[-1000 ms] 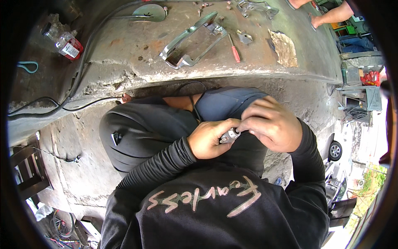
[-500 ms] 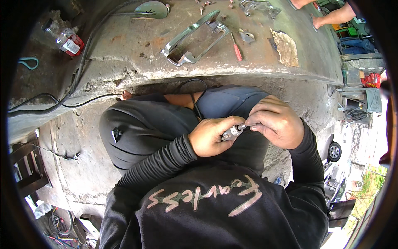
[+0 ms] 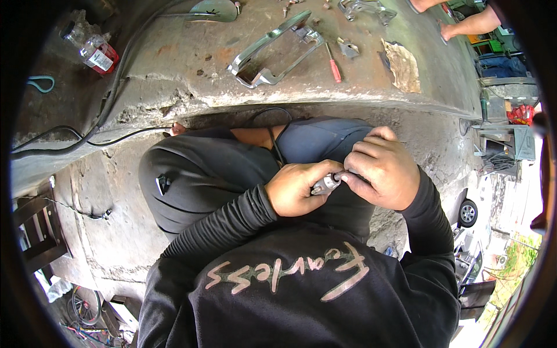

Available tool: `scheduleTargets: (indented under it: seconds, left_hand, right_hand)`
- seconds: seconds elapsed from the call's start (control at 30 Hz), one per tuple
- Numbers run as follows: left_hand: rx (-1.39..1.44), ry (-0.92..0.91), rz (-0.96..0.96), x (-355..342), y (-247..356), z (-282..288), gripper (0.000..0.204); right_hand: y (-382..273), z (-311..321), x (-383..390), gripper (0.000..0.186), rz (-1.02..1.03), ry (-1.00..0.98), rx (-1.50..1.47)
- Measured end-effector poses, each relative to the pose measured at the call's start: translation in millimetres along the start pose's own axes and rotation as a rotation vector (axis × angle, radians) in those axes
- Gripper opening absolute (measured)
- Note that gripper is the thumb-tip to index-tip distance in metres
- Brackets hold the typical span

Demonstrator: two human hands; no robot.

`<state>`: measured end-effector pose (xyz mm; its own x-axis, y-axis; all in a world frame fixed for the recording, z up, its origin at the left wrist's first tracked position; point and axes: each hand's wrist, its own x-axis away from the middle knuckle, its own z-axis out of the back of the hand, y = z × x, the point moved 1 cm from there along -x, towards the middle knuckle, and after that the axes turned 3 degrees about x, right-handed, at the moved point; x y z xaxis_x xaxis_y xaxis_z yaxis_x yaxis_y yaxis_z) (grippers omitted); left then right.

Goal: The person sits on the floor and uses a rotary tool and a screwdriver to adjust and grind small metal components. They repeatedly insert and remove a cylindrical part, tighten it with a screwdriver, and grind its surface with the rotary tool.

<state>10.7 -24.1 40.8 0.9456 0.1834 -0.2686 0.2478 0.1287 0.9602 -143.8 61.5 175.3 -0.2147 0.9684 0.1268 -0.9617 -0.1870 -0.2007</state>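
Above my lap, my left hand (image 3: 295,190) is closed round a silver metal tool (image 3: 326,185) with a rounded, chuck-like end; most of its body is hidden in the palm. My right hand (image 3: 384,169) meets it from the right, thumb and index finger pinching the small end piece that sticks out of it. That end piece is largely covered by the fingertips, so I cannot make out its kind. The remaining right fingers are curled. A thin black cable (image 3: 272,145) passes over the leg just beyond my left hand.
On the concrete ledge ahead lie a shiny metal frame part (image 3: 268,55), a red-handled screwdriver (image 3: 335,71), a piece of brown cardboard (image 3: 402,68) and a bottle of red liquid (image 3: 100,55). A thick black hose (image 3: 110,95) runs down the left. Another person's leg (image 3: 470,26) shows far right.
My right hand has rolled round the end piece: its fingers are more curled and the thumb now presses closer to the tool. My left hand has barely moved.
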Motion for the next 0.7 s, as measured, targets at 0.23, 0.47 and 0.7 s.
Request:
scheduleTargets:
  seconds: [0.23,0.47,0.7]
  left_hand:
    - [-0.024,0.001,-0.015,-0.2,3.8,0.9,0.048]
    - [-0.028,0.04,-0.014,1.0,3.0,-1.0,0.047]
    - [-0.07,0.044,0.047,3.6,-6.1,-3.7,0.046]
  right_hand:
    - [-3.0,5.3,0.4,0.023,0.068,-0.041,0.056]
    - [-9.8,6.1,-2.8,0.032,0.007,-0.055,0.091]
    - [-9.0,-2.5,-5.6,0.027,0.097,-0.022,0.104]
